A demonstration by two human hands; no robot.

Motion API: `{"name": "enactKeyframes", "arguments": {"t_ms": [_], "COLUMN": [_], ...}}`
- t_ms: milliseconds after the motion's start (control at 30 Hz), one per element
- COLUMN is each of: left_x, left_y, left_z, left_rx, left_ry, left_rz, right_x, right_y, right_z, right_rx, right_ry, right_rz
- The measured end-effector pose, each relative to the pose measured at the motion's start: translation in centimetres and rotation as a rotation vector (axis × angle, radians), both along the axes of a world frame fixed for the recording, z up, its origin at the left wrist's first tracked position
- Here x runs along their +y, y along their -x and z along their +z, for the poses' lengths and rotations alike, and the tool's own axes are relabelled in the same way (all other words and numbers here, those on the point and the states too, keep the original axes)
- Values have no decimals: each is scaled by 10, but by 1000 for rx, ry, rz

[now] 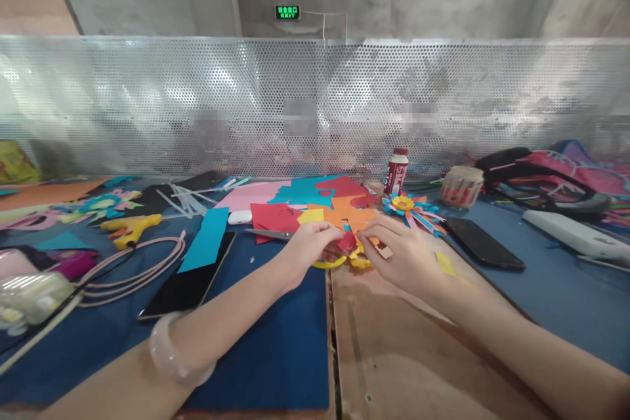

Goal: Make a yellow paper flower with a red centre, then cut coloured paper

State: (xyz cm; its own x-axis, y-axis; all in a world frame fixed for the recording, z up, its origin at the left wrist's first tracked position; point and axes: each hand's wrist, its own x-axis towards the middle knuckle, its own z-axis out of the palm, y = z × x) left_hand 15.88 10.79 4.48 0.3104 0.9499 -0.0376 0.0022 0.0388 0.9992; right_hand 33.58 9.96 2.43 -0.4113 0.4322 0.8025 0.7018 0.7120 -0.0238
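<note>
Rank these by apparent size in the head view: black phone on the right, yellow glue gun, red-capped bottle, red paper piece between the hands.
black phone
yellow glue gun
red-capped bottle, close to the glue gun; stands farther back, so unsure
red paper piece

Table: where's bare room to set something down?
Bare brown wooden board between your forearms, and blue mat between the black phone and white power strip. Crowded: coloured paper scraps behind the left hand and right hand, both pinching a red paper piece.
</note>
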Motion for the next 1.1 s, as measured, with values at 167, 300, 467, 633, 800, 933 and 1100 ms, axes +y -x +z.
{"name": "enactKeyframes", "arguments": {"t_ms": [167, 300, 467, 633, 800, 933, 1100], "left_x": [-2, -3, -3, -2, -3, -1, 3], "left_y": [-1, -1, 0, 1, -1, 0, 5], "left_z": [2, 2, 0, -1, 0, 2, -1], "left_rx": [-107, -101, -30, -43, -189, -250, -285], "left_ry": [42, 55, 6, -7, 90, 192, 186], "left_rz": [53, -3, -132, -159, -158, -74, -32], "right_x": [1, 3, 5, 12, 10, 4, 3], "right_y": [1, 3, 7, 3, 3, 6, 5], "right_z": [0, 4, 12, 9, 5, 5, 2], "right_rx": [33, 21, -34, 17, 66, 48, 43], "right_ry": [7, -10, -35, 43, 37, -51, -33], "right_rz": [-31, -42, 46, 113, 88, -20, -61]}}
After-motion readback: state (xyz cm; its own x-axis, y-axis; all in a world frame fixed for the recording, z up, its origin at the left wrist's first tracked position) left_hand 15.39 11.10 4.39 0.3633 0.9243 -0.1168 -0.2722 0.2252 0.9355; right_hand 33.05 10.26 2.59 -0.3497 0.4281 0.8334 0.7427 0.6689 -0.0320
